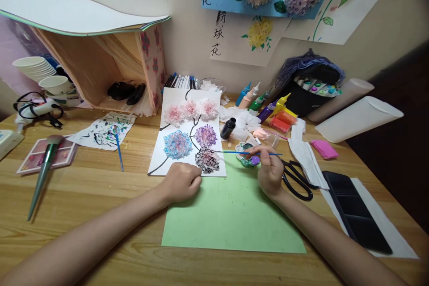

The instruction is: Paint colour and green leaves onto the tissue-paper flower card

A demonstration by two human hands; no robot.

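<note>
A white sheet [156,157] bears several fluffy paper flowers in pink, blue and purple, joined by dark painted stems. The lowest flower [207,160] has black-edged petals. My right hand [270,170] pinches a thin blue paintbrush [248,153], held nearly level, its tip at the upper right of the black-edged flower. Closed into a loose fist, my left hand [183,182] rests on the sheet's bottom edge, left of that flower; nothing shows in it. Partly under the sheet and my hands lies a green paper [234,219]. A small paint palette [241,148] sits behind my right fingers.
Black scissors [297,181] and a black tray [357,212] lie to the right. An open black bottle [228,128], crumpled tissue [239,118] and paint bottles stand behind. At left are a stained paper [100,136], another brush [119,152] and a large makeup brush [43,174].
</note>
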